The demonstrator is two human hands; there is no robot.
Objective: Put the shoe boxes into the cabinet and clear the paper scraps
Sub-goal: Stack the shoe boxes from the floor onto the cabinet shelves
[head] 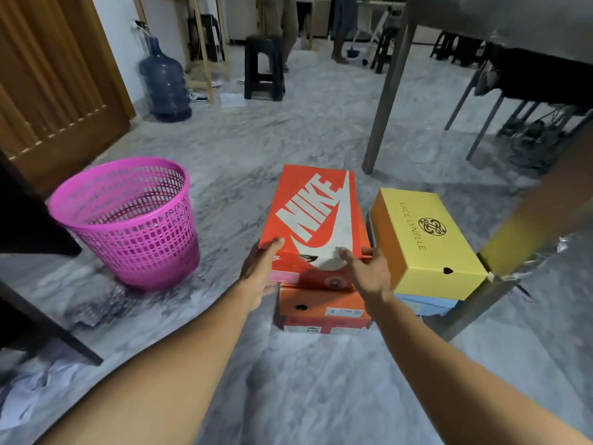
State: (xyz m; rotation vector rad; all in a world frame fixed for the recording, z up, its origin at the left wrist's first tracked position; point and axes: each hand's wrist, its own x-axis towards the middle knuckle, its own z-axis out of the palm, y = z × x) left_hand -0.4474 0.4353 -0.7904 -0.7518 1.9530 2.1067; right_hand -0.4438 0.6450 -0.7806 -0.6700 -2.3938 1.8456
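Note:
An orange shoe box with a white logo [316, 216] lies on top of a stack, above a second orange box [324, 308] on the marble floor. My left hand [261, 271] touches its near left corner, thumb on the lid. My right hand [365, 271] rests on its near right corner, fingers spread. Both hands hold the box at its front end. Right of the stack, a yellow shoe box [426, 242] sits on a pale blue box [426, 305]. Crumpled paper scraps [96, 308] lie on the floor at the lower left, with more paper scraps [29, 393] near the frame's edge.
A pink mesh waste basket [134, 220] stands left of the boxes. Dark furniture [29, 226] fills the left edge. A grey table leg [386, 94] rises behind the boxes, another slants at the right. A water jug [165, 81], black stools and standing people are farther back.

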